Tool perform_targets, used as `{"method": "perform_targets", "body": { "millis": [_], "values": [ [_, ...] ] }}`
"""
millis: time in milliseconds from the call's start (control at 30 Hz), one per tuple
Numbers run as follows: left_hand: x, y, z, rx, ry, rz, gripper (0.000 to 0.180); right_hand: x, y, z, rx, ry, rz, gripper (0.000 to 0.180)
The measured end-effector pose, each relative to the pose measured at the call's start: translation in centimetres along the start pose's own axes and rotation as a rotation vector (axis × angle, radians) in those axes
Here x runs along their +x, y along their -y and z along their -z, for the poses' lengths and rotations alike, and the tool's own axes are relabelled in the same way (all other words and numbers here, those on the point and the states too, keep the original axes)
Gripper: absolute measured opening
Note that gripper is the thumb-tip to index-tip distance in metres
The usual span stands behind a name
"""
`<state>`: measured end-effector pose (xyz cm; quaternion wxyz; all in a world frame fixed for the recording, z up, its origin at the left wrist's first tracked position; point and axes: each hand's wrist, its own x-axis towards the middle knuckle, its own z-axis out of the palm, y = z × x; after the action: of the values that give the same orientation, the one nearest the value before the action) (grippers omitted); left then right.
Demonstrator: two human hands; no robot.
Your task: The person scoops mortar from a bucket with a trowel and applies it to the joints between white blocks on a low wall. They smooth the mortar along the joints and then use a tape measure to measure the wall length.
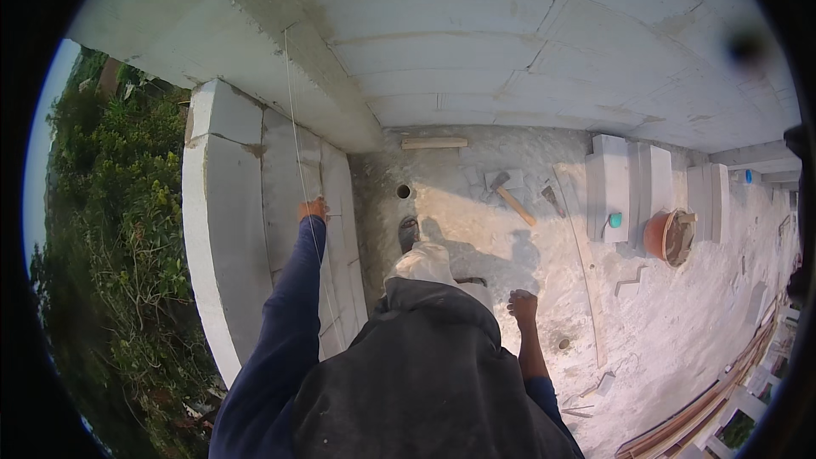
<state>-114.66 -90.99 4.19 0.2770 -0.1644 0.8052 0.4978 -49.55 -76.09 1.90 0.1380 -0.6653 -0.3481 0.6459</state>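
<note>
My left hand (313, 208) rests on top of a low wall of white blocks (229, 204), right beside a thin guide string (297, 144) stretched along the wall. Its fingers lie on the block and hold nothing that I can see. My right hand (522, 303) hangs free at my side above the dusty floor, fingers loosely curled and empty. Below me I see my dark jacket, light trousers and one shoe (409, 232).
A hammer (508, 194) and a trowel (553, 201) lie on the white floor. Stacked white blocks (625, 183), an orange bucket (667, 236), a wooden batten (434, 143) and long wooden strips (705, 412) lie around. Two small holes (403, 191) pierce the floor. Greenery drops away beyond the wall.
</note>
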Motion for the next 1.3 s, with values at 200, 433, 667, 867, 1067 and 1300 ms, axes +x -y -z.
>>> {"method": "perform_targets", "body": {
  "millis": [200,433,667,867,1067,1300],
  "values": [
    [-8.7,-13.6,3.3,-0.489,-0.296,-0.521,0.018,-2.6,-9.3,13.8,-0.025,-0.164,-0.080,0.015],
    [-37.6,-25.9,-15.3,-0.390,0.169,-1.358,0.036,-5.9,-16.8,30.9,-1.139,-0.488,0.217,0.021],
    [-55.7,0.0,-44.9,0.390,1.190,-0.595,0.039,-14.6,-22.6,32.7,0.218,-0.852,-0.064,0.048],
    [-62.8,27.6,-54.0,1.885,1.376,-0.357,0.043,-26.6,-36.4,22.4,0.532,-1.022,-0.641,0.056],
    [-73.0,45.7,-53.7,2.783,1.861,-2.535,0.039,-34.4,-47.8,6.5,0.306,-0.837,-1.143,0.026],
    [-96.8,68.5,-56.0,1.938,2.086,-1.556,0.022,-34.7,-43.0,10.2,1.990,-1.671,-0.874,0.011]
  ]
}}
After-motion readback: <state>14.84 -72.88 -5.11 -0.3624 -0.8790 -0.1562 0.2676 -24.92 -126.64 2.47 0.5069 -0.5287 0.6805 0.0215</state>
